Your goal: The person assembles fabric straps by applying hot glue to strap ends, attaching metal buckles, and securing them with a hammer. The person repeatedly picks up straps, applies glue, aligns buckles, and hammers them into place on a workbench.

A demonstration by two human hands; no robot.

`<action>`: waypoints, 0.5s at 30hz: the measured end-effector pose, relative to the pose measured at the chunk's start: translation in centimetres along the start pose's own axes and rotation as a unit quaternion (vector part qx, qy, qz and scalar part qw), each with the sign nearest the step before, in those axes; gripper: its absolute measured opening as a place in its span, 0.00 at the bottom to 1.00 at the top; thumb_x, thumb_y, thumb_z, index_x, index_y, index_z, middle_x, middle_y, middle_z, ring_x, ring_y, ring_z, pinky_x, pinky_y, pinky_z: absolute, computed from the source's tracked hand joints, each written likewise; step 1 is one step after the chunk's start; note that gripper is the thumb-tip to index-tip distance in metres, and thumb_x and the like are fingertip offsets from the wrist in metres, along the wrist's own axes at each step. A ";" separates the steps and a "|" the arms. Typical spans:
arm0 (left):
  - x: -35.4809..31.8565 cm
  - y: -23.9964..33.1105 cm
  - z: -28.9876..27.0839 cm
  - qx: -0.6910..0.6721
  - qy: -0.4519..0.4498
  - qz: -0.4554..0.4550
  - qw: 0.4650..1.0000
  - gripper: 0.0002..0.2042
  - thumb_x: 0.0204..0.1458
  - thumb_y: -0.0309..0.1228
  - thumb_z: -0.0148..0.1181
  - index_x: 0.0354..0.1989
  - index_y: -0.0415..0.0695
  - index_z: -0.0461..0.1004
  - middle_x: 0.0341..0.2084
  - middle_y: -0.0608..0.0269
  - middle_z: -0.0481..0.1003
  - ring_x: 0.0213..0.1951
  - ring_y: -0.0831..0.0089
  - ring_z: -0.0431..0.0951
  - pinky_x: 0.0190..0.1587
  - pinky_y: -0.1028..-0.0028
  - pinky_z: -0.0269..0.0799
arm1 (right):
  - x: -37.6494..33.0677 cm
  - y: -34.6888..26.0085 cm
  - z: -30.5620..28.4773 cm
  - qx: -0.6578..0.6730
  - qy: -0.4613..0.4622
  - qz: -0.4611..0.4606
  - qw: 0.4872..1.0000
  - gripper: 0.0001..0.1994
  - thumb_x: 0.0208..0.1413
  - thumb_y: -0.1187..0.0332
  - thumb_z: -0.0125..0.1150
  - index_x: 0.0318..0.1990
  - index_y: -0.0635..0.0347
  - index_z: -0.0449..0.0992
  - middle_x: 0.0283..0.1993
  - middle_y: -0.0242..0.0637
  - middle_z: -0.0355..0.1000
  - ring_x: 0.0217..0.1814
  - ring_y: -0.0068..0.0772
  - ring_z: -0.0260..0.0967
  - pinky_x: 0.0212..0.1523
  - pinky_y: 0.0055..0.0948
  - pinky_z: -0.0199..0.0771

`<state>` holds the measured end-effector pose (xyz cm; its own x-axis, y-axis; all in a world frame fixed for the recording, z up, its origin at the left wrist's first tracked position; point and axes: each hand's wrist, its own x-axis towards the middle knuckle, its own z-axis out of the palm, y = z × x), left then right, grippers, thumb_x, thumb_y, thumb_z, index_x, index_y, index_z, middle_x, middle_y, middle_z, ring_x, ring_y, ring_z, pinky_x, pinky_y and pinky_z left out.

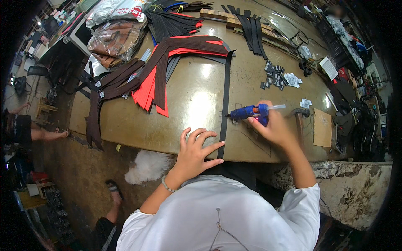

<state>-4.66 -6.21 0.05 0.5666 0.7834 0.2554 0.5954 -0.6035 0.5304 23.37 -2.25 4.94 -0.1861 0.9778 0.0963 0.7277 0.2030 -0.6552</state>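
Note:
A blue hot glue gun (251, 112) is gripped in my right hand (274, 127), with a clear glue stick (277, 107) jutting from its back. Its dark nozzle points left and meets, or nearly meets, a long black strap (226, 90) that runs from the table's near edge toward the far side. My left hand (197, 147) lies on the near edge of the table with fingers spread. Its thumb and index finger reach the near end of the strap. Right of the strap's far half lie small black tabs (275, 75) and white labels (293, 80).
Dark brown and red strips (155, 79) are fanned out at the far left, beside plastic-bagged brown material (117, 39). A hammer (300, 121) and a brown cardboard piece (322, 127) lie to the right. Black straps (251, 33) rest over a wooden rail. People stand at the left.

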 end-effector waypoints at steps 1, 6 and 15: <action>0.0 0.0 0.0 0.001 0.000 0.000 1.000 0.23 0.40 0.48 0.71 0.48 0.61 0.80 0.53 0.70 0.69 0.59 0.63 0.63 0.66 0.48 0.45 | 0.0 0.1 0.0 -0.009 -0.005 -0.001 1.000 0.23 0.53 0.62 0.68 0.50 0.65 0.67 0.40 0.49 0.78 0.40 0.52 0.79 0.40 0.38 0.77; 0.0 0.0 0.0 -0.002 0.001 0.002 1.000 0.23 0.41 0.48 0.70 0.48 0.61 0.80 0.53 0.70 0.69 0.60 0.63 0.63 0.66 0.48 0.44 | 1.3 1.3 0.2 0.001 0.017 -0.011 1.000 0.24 0.55 0.61 0.67 0.53 0.63 0.65 0.39 0.51 0.78 0.38 0.54 0.78 0.39 0.40 0.76; 0.1 0.1 -0.3 -0.004 -0.006 0.005 1.000 0.24 0.41 0.49 0.70 0.50 0.61 0.79 0.53 0.69 0.69 0.59 0.64 0.63 0.66 0.48 0.44 | 1.3 -0.5 0.0 -0.222 0.011 -0.238 0.945 0.22 0.48 0.72 0.62 0.53 0.62 0.69 0.48 0.47 0.75 0.44 0.52 0.75 0.43 0.41 0.78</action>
<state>-4.76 -6.16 0.38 0.5784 0.7760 0.2515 0.5851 -0.6095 0.5350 22.73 -1.13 5.39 -0.5531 0.7694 0.3194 0.7706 0.6183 -0.1550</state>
